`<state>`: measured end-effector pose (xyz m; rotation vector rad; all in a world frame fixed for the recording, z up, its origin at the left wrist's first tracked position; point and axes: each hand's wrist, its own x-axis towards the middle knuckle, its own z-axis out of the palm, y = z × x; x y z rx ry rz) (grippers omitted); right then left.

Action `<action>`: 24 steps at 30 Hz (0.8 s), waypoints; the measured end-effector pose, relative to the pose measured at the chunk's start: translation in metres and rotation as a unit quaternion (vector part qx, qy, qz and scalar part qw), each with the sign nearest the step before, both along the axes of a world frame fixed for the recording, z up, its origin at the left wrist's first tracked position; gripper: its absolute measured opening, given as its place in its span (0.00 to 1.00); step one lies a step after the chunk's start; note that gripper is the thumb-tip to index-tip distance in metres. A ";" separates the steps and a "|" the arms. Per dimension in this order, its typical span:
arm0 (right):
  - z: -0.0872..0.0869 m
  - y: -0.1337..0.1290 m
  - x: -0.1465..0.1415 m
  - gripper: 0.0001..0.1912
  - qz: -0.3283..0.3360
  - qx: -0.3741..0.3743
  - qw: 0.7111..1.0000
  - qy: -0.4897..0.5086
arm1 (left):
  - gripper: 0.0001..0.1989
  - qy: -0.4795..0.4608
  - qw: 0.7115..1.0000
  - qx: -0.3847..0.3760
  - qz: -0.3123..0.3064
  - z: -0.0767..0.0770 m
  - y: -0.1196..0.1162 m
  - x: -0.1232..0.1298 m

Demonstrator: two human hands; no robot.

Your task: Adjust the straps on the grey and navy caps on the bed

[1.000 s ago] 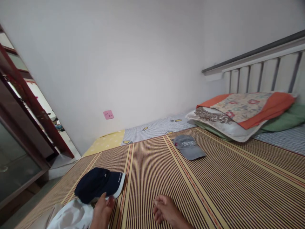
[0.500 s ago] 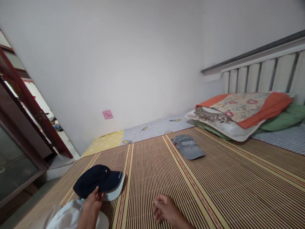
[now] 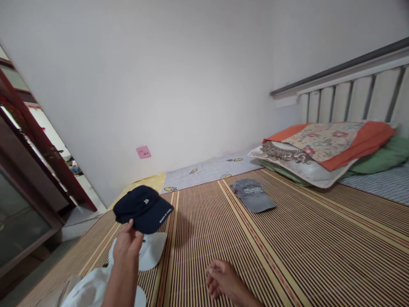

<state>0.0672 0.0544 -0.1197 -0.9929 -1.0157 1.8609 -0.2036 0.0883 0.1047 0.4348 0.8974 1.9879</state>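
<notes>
My left hand (image 3: 129, 241) is closed on a navy baseball cap (image 3: 139, 207), pinching its near edge with the thumb on top. The cap is held up off the mat, its brim with white lettering pointing right. Below it a white cap (image 3: 153, 251) lies on the mat, partly hidden by my wrist. Nearer me, another white cap (image 3: 87, 290) sits behind my forearm, beside something beige (image 3: 56, 294). My right hand (image 3: 220, 277) hovers over or rests on the mat, fingers loosely curled and a little apart, holding nothing. A grey cap (image 3: 254, 196) with lettering lies farther off.
A striped mat (image 3: 198, 238) covers the bed. Stacked pillows (image 3: 332, 145) lie at the right by a white slatted headboard (image 3: 351, 100). Behind the bed stands a white wall (image 3: 191, 85) with a pink note (image 3: 143, 152). A dark red door (image 3: 47, 149) is at the left.
My left hand has lifted the navy cap up and away from me, uncovering more of the white cap beneath it. My right hand has hardly moved.
</notes>
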 end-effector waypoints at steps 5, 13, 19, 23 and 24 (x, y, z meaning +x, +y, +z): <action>0.005 -0.004 0.006 0.26 -0.018 -0.015 0.999 0.047 | 0.16 -0.046 0.995 -0.038 -0.076 -0.037 -0.020 0.076; 0.030 -0.012 0.035 0.37 -0.095 -0.046 0.979 0.174 | 0.14 -0.101 0.967 -0.045 -0.228 -0.122 -0.063 0.136; 0.072 -0.007 0.069 0.39 -0.038 -0.041 0.959 0.276 | 0.13 -0.131 0.952 -0.048 -0.272 -0.153 -0.062 0.130; 0.074 -0.004 0.080 0.28 -0.048 -0.040 0.954 0.293 | 0.13 -0.142 0.942 -0.029 -0.304 -0.157 -0.060 0.134; 0.072 -0.004 0.081 0.25 -0.063 -0.044 0.955 0.287 | 0.13 -0.141 0.939 -0.022 -0.313 -0.157 -0.061 0.135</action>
